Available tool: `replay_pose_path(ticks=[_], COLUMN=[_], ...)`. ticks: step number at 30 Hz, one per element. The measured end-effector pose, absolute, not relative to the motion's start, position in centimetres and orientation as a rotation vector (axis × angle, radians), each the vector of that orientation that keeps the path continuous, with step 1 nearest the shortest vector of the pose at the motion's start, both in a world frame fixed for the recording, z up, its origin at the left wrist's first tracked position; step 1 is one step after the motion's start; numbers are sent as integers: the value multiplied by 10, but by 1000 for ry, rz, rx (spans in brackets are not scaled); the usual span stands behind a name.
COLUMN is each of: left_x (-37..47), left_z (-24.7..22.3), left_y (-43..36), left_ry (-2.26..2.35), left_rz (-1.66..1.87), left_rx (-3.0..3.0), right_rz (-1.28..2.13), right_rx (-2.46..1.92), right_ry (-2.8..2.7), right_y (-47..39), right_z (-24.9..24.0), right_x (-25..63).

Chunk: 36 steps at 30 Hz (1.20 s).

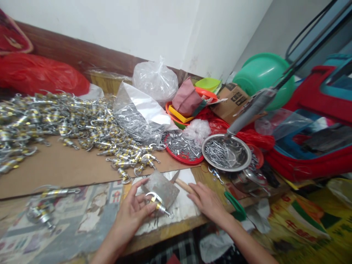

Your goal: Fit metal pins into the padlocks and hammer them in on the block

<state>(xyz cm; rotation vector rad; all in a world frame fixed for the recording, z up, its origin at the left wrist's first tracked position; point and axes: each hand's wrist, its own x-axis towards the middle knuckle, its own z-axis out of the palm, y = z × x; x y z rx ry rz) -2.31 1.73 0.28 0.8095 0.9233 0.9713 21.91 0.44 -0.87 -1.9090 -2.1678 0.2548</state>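
Between the thumb and fingers of my left hand is a silver and yellow metal fitting with a curved white piece and a small ring at its end. It is held over a flat grey metal block lying on white paper. My right hand is to the right of the block, its fingers on the wooden handle of a hammer. The hammer's dark head rests beside the block's upper edge.
A large pile of similar fittings covers cardboard at the left. Behind are a bag of metal parts, a red tray and a steel bowl of pins. Green-handled scissors lie at the right edge.
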Motion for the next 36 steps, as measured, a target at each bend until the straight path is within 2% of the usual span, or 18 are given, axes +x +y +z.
replay_pose_path(ticks=[3,7,11,14,18,23,27,32,36], left_x=[-23,-23,-24,-23,-21,-22,-25,-28,-28], left_z=[4,4,3,3,1,0,0,-3,-2], left_y=[17,17,17,17,16,16,16,16,15], left_ry=[924,926,927,937,960,1017,1207,1347,1297], left_rz=[975,971,967,986,1015,997,905,1160,1161], left_rx=[812,808,800,786,774,800,1068,1574,1626], right_rz=[317,243,144,215,178,421,449,321,195], right_rx=[-1875,-1545,-1318,-1454,-1427,-1498,-1675,-1873,-2092], right_ry=[-2109,-2014,-2228,-2368,-2257,-2023,-1896,-2097,-2055], right_y=[-4,-14,-25,-32,-42,-31,3,63,122], right_z=[-3,29,45,39,28,14,2,7,14], right_x=[212,193,184,183,182,190,207,212,209])
